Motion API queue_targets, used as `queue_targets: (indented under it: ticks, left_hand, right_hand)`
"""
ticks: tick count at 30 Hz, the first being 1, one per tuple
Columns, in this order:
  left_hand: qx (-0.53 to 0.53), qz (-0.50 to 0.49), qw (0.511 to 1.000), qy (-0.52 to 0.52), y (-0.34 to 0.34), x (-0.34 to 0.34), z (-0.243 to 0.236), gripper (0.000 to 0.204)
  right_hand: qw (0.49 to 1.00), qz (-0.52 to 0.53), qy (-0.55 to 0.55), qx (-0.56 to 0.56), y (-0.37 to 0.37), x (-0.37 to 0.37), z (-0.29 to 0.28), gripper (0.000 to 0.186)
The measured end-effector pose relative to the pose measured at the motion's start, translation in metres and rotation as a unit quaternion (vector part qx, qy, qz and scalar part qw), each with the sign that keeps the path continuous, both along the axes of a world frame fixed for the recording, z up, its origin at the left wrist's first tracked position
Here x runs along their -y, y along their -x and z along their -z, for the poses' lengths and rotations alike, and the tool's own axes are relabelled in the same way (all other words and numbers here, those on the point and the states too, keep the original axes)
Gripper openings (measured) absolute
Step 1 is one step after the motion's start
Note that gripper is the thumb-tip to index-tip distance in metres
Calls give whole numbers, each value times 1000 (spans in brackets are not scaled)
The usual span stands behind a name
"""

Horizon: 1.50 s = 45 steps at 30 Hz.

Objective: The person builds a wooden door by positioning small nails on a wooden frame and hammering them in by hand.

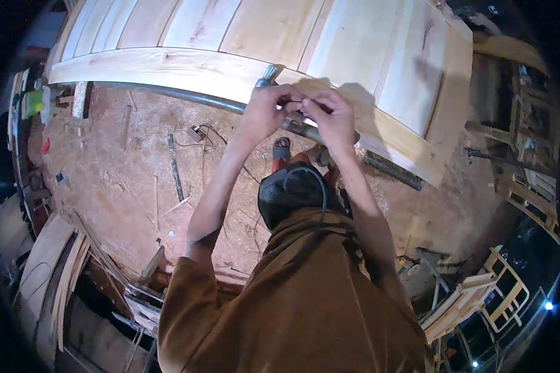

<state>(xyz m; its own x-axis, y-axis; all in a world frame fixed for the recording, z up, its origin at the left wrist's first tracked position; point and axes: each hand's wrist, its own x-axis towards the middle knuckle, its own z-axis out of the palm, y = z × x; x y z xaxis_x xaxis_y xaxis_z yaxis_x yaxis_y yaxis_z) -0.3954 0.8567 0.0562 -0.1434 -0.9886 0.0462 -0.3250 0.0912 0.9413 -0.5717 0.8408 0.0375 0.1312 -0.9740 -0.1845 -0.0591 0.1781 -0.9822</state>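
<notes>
Both the left hand [264, 112] and right hand [331, 115] pinch fingers together on something tiny above the long grey metal clamp bar [186, 96], best kept steady over the pale wooden door panel [186, 67].

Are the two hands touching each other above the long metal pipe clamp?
Touching. In the head view, the fingertips of the left hand and right hand meet, with no gap, over the metal pipe clamp.

No packages, labels, signs (or screens).
</notes>
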Motion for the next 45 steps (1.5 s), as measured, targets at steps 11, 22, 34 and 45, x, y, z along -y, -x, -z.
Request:
queue_targets:
  ticks: [11, 22, 34, 45]
  left_hand:
    - [49, -191, 980, 11, -42, -22, 30, 16]
    - [133, -200, 958, 156, -44, 67, 125, 14]
    - [245, -208, 936, 145, -37, 68, 132, 11]
    - [304, -205, 923, 113, -34, 62, 114, 15]
  right_hand:
    - [970, -66, 134, -194, -12, -9, 5, 37]
    - [877, -120, 133, -446, 84, -49, 13, 29]
    - [971, -40, -115, -207, 94, -59, -44, 34]
    - [919, -112, 70, -371, 45, -35, -42, 29]
